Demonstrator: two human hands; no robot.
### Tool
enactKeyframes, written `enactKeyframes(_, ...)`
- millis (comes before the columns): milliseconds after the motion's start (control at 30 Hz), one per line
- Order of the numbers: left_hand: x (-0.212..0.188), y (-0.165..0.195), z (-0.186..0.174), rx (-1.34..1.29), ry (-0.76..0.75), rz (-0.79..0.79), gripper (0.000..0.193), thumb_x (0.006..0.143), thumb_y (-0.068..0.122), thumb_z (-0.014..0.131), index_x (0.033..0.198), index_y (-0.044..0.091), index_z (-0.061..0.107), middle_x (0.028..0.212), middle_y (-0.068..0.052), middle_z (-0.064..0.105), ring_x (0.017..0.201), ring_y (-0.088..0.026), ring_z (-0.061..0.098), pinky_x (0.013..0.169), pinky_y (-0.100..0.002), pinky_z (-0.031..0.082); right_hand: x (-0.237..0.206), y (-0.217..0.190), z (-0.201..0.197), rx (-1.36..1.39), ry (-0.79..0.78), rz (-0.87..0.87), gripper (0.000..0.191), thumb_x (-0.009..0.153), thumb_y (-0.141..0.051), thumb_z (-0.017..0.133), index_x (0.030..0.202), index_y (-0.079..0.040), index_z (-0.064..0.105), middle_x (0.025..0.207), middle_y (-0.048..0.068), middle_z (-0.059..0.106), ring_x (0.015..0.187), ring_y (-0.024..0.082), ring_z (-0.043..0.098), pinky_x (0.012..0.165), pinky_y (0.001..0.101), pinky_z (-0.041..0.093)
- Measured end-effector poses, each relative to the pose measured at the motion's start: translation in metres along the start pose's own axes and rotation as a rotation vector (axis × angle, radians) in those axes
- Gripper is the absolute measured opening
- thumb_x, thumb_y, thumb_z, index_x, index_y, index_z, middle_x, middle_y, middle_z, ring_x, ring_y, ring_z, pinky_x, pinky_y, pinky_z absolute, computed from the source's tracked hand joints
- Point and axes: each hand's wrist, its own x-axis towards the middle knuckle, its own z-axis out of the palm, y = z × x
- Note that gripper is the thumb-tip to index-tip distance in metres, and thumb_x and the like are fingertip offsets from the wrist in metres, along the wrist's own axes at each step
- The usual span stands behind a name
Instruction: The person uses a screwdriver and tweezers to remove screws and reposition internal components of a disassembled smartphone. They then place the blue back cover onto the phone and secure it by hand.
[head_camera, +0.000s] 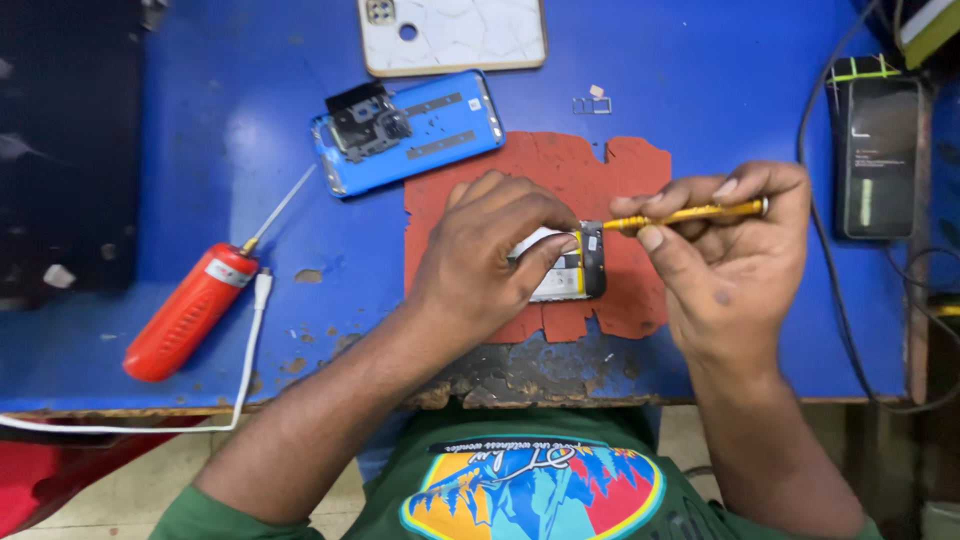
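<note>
An opened phone body (566, 268) with its battery showing lies on a worn red mat (560, 170). My left hand (490, 250) covers most of it and presses it down on the mat. My right hand (725, 250) grips a yellow screwdriver (690, 213), held level, its tip touching the phone's right end. A blue phone back cover (420, 125) with a dark camera frame lies beyond the mat to the left.
On the blue bench (250, 200), a red spray can (190, 310) with a thin nozzle lies at the left beside a white cable (245, 350). A white patterned phone case (455, 35) sits at the top. A dark phone (878, 155) with black cables stands at the right. A small card tray (592, 103) lies near the mat.
</note>
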Motion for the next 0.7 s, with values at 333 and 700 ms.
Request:
enactKeyframes(333,0.001,-0.003,-0.002,0.082,0.003,0.030,0.014,0.083,0.009,0.079,0.091,0.013,0.069,0.090,0.000,0.067,0.094,-0.023,0.062,0.088,-0.040,0.043,-0.010,0.000,0.007,-0.236,-0.044,-0.114,0.041,0.104,0.017,0.064,0.120,-0.007,0.035,0.111,0.016,0.064,0.110,0.024,0.072,0.105,0.0434,0.064)
enactKeyframes(700,-0.002,-0.006,0.006,0.006,-0.031,-0.007,0.015,0.082,0.010,0.082,0.094,0.012,0.072,0.088,0.000,0.070,0.093,-0.023,0.064,0.088,-0.039,0.044,-0.018,0.009,-0.006,-0.281,0.015,-0.079,0.042,0.101,0.013,0.071,0.117,-0.006,0.037,0.107,0.021,0.070,0.105,0.026,0.074,0.094,0.0341,0.065)
